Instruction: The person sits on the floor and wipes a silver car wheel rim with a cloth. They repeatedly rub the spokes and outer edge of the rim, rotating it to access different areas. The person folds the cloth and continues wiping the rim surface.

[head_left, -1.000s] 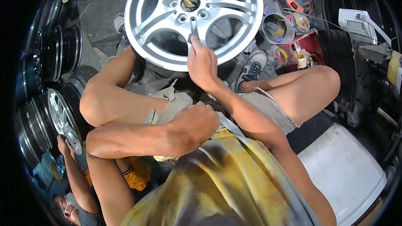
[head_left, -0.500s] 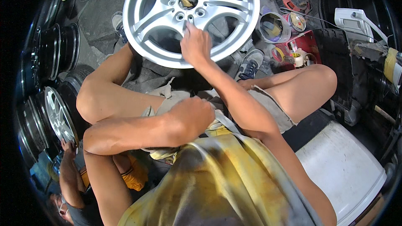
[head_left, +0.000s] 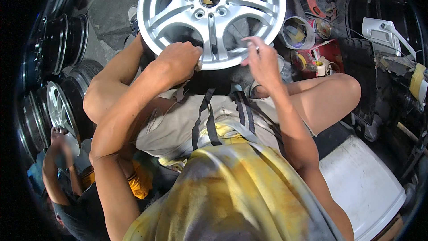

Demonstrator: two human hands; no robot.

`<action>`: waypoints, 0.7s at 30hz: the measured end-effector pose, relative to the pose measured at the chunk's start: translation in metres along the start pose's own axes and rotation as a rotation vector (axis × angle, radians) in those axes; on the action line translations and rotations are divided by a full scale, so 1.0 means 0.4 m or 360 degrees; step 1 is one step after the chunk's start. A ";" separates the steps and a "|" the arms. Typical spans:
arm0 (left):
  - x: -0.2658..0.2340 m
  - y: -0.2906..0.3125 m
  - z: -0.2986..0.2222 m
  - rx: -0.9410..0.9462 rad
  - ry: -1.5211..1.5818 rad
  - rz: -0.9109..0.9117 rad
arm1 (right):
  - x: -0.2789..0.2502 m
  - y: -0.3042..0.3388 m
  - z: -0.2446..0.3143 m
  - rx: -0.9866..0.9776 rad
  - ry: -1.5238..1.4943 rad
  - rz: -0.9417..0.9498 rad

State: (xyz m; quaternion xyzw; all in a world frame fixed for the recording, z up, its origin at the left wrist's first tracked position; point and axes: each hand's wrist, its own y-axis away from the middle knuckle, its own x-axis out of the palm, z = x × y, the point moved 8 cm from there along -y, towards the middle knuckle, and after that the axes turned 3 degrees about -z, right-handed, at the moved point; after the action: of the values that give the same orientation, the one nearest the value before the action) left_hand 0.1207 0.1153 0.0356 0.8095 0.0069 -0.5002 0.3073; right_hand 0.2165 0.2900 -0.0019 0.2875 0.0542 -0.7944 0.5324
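Observation:
A silver alloy wheel rim [head_left: 211,10] with paired spokes lies face up in front of me, between my legs. My left hand [head_left: 176,64] is closed in a fist against the rim's lower edge, left of the bottom spoke. Its fingertips are turned away, so what it holds, if anything, is hidden. My right hand [head_left: 265,64] is at the rim's lower right edge, slightly blurred, with its fingers apart and nothing visible in them.
At right are a clear plastic tub [head_left: 296,33], a red tray [head_left: 327,56] with tape rolls and a white container [head_left: 379,33]. Dark wheels [head_left: 73,40] stand at left. Another person's hand [head_left: 58,135] is at a silver wheel [head_left: 60,107]. A white panel [head_left: 363,187] is at lower right.
My left hand has moved up from my lap to the rim's lower edge. My right hand has moved right, off the rim's hub area, and its fingers have spread.

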 end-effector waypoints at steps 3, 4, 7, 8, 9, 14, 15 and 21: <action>0.037 -0.037 0.004 0.0098 -0.0128 -0.0131 | -0.081 0.005 0.015 -0.0390 0.0512 -0.0144; 0.054 -0.048 -0.003 0.0123 -0.0202 -0.0160 | -0.086 0.012 0.023 -0.0431 0.0640 -0.0114; 0.117 -0.096 -0.019 0.0019 -0.0549 0.0012 | -0.029 0.046 0.022 -0.0730 0.0802 -0.0007; 0.126 -0.105 -0.035 0.0072 -0.0707 -0.0031 | -0.008 0.054 0.017 -0.0727 0.0811 0.0026; 0.148 -0.115 -0.039 0.0100 -0.0739 0.0003 | 0.006 0.057 0.020 -0.0696 0.0841 0.0089; 0.186 -0.127 -0.055 0.0192 -0.0773 0.0130 | 0.018 0.036 0.022 -0.0661 0.0882 0.0334; 0.184 -0.124 -0.057 0.0193 -0.0766 0.0159 | 0.023 0.030 0.014 -0.0665 0.0872 0.0390; 0.166 -0.129 -0.046 0.0052 -0.0734 0.0034 | -0.006 0.025 0.050 -0.0642 0.1309 0.0134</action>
State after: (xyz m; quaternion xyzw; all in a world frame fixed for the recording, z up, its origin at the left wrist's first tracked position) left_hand 0.1523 0.1468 -0.0381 0.6788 -0.0802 -0.6687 0.2928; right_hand 0.2180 0.2796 0.0181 0.4714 0.4027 -0.5655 0.5439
